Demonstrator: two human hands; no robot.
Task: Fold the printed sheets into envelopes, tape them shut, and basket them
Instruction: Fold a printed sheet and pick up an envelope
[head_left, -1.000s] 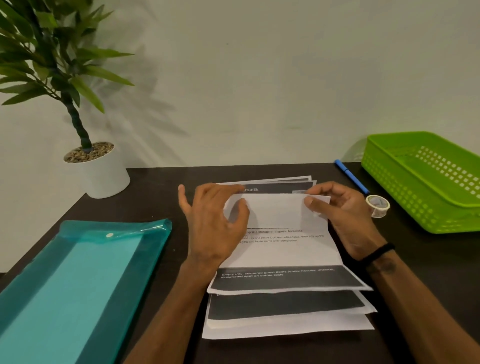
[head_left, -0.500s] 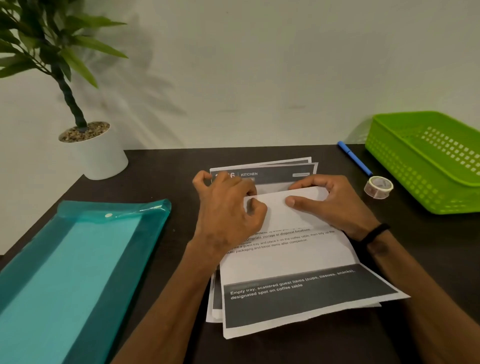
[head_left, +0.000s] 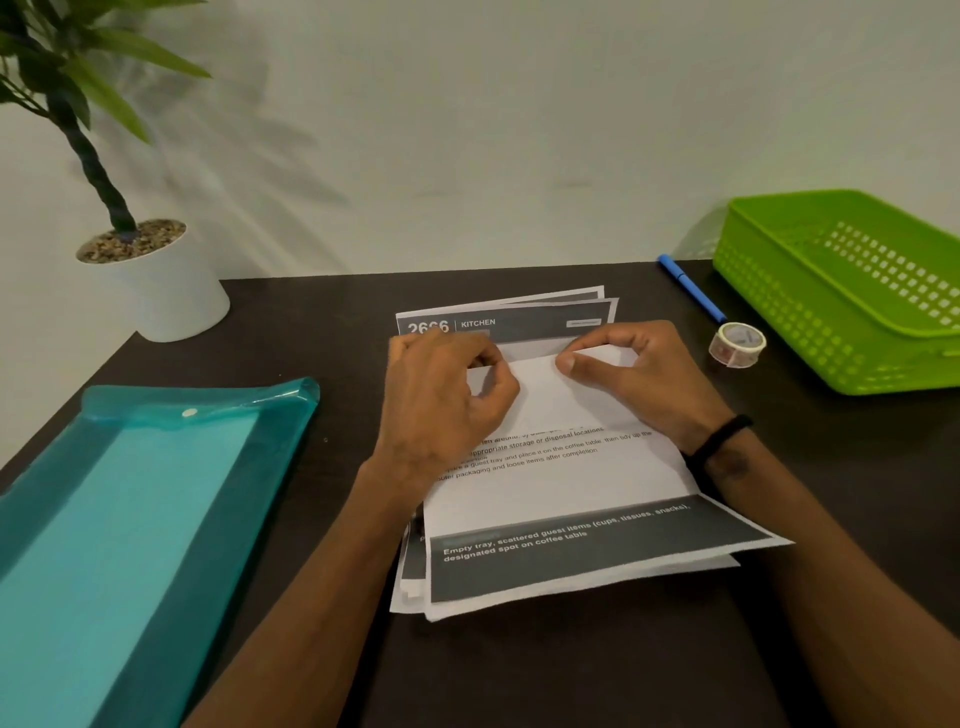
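Observation:
A printed sheet (head_left: 561, 483) lies on top of a small stack of printed sheets (head_left: 509, 322) in the middle of the dark table. Its far end is folded over toward me, showing the blank white back. My left hand (head_left: 441, 400) pinches the left part of that folded flap. My right hand (head_left: 634, 379) pinches and presses its right part, thumb on the crease. A roll of clear tape (head_left: 736, 344) stands to the right of my right hand. The green basket (head_left: 810, 322) sits at the far right, with nothing visible inside.
A blue pen (head_left: 691, 287) lies between the sheets and the basket. A teal plastic folder (head_left: 130, 519) covers the left of the table. A white pot with a plant (head_left: 161, 280) stands at the back left beside the wall.
The folded flap has been brought down flatter onto the sheet and both hands have closed on it. The sheet's near end has skewed to the right.

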